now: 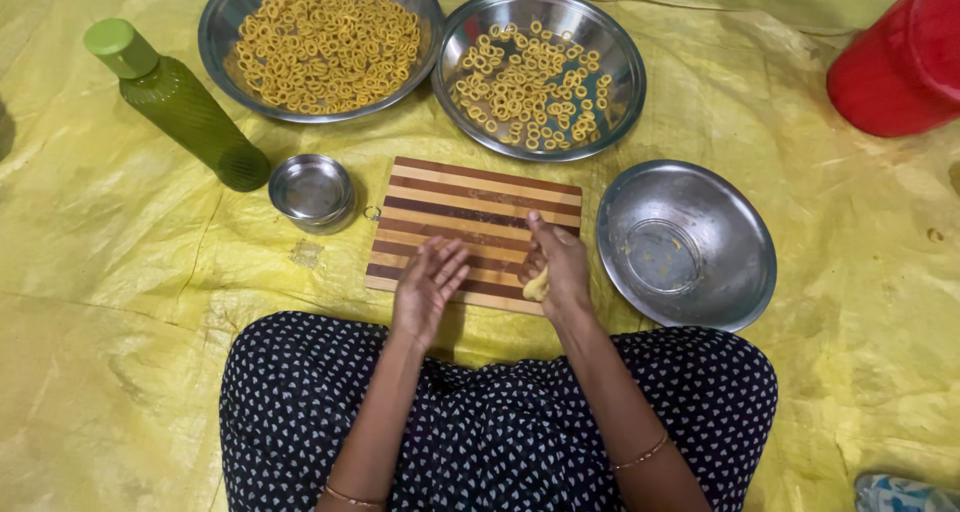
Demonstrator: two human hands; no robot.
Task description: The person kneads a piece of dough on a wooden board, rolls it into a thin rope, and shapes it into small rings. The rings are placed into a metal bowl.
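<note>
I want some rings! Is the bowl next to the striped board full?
Nearly empty: the steel bowl right of the board shows bare metal, only crumbs.

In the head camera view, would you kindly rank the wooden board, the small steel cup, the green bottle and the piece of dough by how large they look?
1. Striped wooden board.
2. Green bottle, standing taller and so nearer the camera, which may enlarge it.
3. Small steel cup.
4. Piece of dough, held in the right hand.

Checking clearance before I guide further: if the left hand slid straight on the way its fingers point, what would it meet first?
The left hand points up and slightly right across the striped wooden board. Past the board's far edge, the steel plate of dough rings likely comes first; height above the board is unclear.
</note>
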